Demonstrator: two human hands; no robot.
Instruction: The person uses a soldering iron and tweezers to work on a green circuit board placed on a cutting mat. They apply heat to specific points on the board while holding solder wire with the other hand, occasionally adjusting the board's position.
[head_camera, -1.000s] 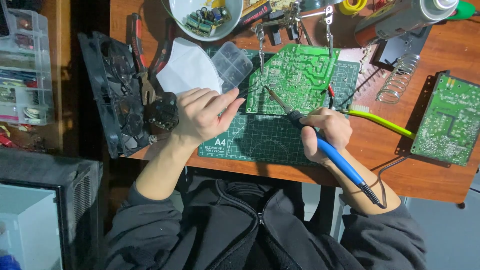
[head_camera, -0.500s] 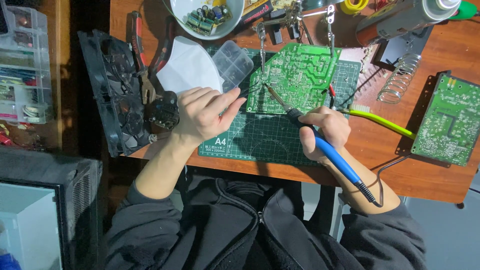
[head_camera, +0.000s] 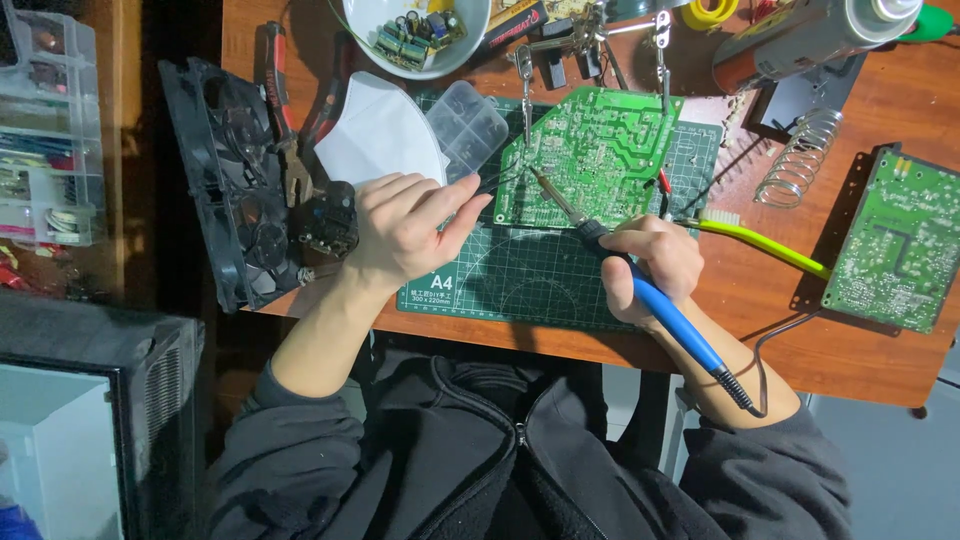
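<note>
Your right hand is wrapped around the blue-handled soldering iron, held like a pen, with its metal tip resting on the green printed circuit board. That board stands tilted over the dark green cutting mat, clamped by the metal helping-hands clips, its solder side with pale traces facing you. Your left hand pinches thin dark tweezers between thumb and fingers, their tips at the board's left edge.

The mat's near edge runs close to the wooden desk edge, and bare mat lies between your 2 hands. Just left of your left hand sit a white folded cloth, a clear plastic compartment box and a black fan frame. A second green circuit board lies well apart at right.

The tweezer tips are too small to tell what they grip. The white bowl of parts is cut off by the top edge.
</note>
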